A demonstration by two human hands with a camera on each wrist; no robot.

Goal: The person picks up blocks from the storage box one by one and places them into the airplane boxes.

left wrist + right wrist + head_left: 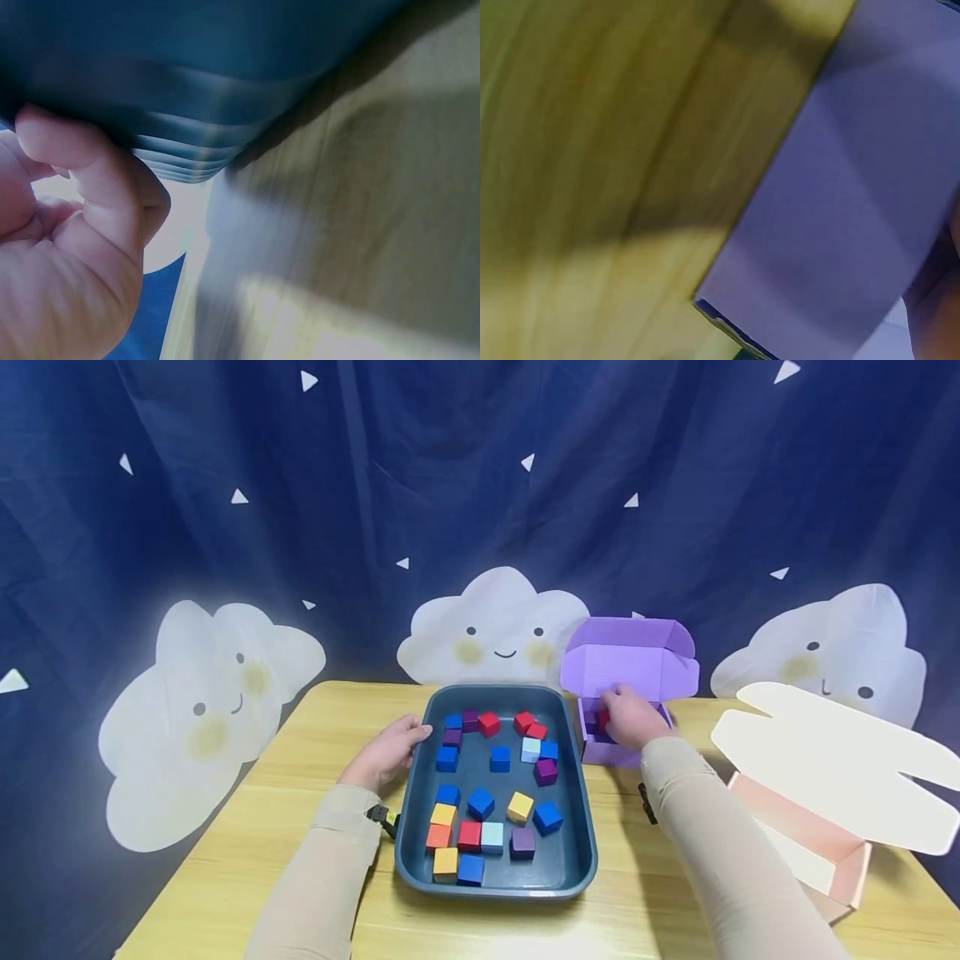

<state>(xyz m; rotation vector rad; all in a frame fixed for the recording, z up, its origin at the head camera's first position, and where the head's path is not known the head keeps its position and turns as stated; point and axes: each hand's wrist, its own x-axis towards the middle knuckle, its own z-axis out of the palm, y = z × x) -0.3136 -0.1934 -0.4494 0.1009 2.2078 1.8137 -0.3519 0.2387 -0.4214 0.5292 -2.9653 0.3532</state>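
Observation:
My left hand (386, 750) grips the left rim of a dark blue-grey tray (498, 883), thumb at the rim. In the left wrist view, curled fingers (112, 187) lie against the tray's ribbed side. Inside the tray sit several small cubes in blue, red, purple, yellow, orange and pale blue. My right hand (633, 718) reaches down into an open purple box (611, 754) beside the tray, holding a red cube (603, 720) at its fingertips. The box's outer wall (832, 210) fills much of the right wrist view, with the hand only at the edge.
A pale pink box (798, 818) with its cream lid (840, 760) folded open lies at the right, beyond my right forearm. All stands on a light wooden table (292, 802). Behind hangs a dark blue curtain (465, 468) with clouds and triangles.

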